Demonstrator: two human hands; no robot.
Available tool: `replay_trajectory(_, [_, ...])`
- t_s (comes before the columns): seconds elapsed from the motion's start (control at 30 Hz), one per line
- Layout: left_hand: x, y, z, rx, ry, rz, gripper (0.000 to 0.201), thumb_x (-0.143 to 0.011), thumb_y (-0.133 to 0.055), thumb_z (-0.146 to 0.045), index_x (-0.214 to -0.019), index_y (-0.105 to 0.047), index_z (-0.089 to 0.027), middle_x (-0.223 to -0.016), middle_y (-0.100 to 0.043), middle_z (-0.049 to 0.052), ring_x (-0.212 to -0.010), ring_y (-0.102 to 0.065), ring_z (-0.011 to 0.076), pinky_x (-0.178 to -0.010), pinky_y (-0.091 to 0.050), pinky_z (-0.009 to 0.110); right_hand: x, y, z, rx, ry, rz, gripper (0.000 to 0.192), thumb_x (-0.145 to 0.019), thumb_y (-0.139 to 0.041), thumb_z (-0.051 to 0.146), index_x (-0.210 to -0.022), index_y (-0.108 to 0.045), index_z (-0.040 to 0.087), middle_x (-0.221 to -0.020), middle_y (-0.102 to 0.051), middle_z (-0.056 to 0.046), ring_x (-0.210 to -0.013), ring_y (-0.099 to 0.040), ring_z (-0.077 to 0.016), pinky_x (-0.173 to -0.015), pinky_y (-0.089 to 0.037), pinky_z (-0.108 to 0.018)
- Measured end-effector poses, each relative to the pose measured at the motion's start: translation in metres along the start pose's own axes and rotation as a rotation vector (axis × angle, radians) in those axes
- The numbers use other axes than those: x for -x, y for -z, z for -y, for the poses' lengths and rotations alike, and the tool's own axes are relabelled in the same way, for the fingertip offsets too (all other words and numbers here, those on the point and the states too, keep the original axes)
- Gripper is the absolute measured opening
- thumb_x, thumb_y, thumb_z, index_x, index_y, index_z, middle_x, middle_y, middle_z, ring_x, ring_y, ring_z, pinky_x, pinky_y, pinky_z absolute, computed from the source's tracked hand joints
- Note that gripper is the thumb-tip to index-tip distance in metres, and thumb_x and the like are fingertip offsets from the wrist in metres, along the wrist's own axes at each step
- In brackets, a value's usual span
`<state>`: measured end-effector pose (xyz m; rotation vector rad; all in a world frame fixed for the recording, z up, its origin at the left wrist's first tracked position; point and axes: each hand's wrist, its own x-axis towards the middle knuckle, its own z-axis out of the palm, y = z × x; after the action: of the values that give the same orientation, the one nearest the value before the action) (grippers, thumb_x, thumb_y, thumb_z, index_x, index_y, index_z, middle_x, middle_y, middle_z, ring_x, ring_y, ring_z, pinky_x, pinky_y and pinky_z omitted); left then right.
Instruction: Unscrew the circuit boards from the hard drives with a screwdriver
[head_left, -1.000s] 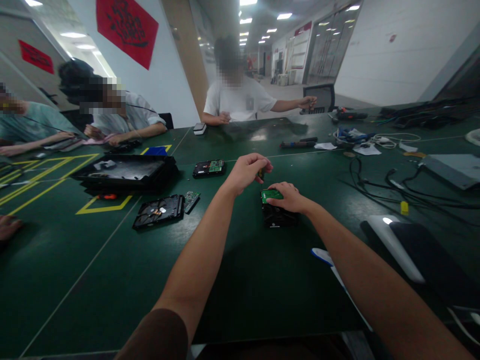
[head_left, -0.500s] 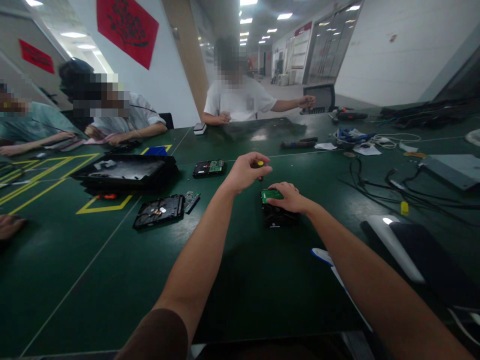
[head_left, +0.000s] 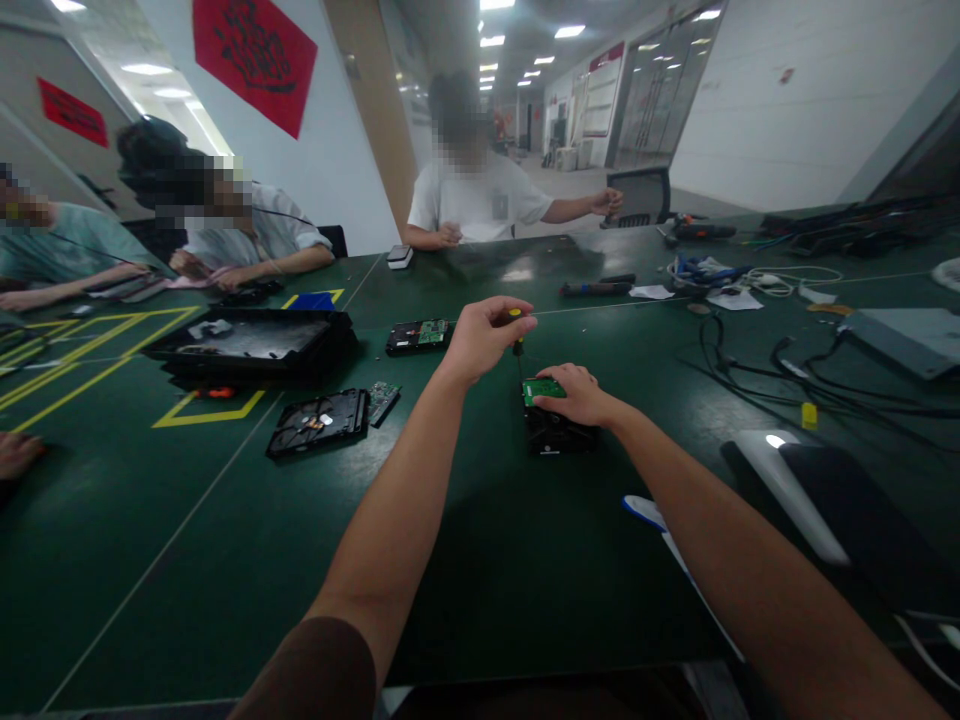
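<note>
While clasping the hard drive (head_left: 556, 431), right of centre, in the right hand (head_left: 585, 396), in the head view pinching the screwdriver (head_left: 518, 346) higher than before in the left hand (head_left: 484, 340), over the drive's far left corner, apparently regripping mid-turn.

Large red poster (head_left: 214, 40) bears dark brushed characters (head_left: 257, 48), unreadable; no text legible elsewhere

The tabletop (head_left: 525, 570) lies open near centre, while a metal box (head_left: 904, 342) obstructs far right.
</note>
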<state>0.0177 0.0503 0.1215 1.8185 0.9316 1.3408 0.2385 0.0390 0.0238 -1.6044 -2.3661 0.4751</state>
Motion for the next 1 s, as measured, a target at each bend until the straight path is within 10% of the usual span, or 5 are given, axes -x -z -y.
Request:
replay_trajectory(0.53, [-0.003, 0.000, 0.005, -0.016, 0.007, -0.135, 0.024, -0.088, -0.079, -0.031, -0.108, -0.077, -0.017, -0.087, -0.075, 0.004, -0.077, -0.066, 0.0141, -0.069, -0.053, 0.026, -0.001, -0.004, -0.005, -0.102, -0.024, -0.043, 0.065, -0.097, -0.057, 0.068, -0.150, -0.055, 0.031, -0.145, -0.060, -0.013, -0.139, -0.051, -0.0364, -0.117, -0.038, -0.055])
replay_trajectory(0.8, [0.001, -0.026, 0.004, 0.038, 0.012, -0.150, 0.019, -0.092, -0.077, -0.029, -0.104, -0.069, -0.017, -0.097, -0.077, 0.005, -0.084, -0.071, 0.0143, -0.078, -0.055, 0.026, 0.008, 0.022, -0.002, -0.431, 0.113, -0.595, 0.043, -0.101, -0.054, 0.048, -0.134, -0.064, 0.023, -0.136, -0.069, -0.012, -0.128, -0.063, -0.0285, -0.116, -0.046, -0.047])
replay_trajectory(1.0, [0.011, -0.063, 0.006, 0.018, 0.030, -0.176, 0.018, -0.094, -0.076, -0.031, -0.104, -0.067, -0.019, -0.107, -0.079, 0.007, -0.094, -0.074, 0.0169, -0.086, -0.056, 0.029, 0.022, 0.035, 0.021, -0.343, 0.237, -0.619, 0.053, -0.094, -0.059, 0.036, -0.147, -0.057, 0.026, -0.146, -0.065, -0.011, -0.129, -0.064, -0.0313, -0.110, -0.053, -0.049])
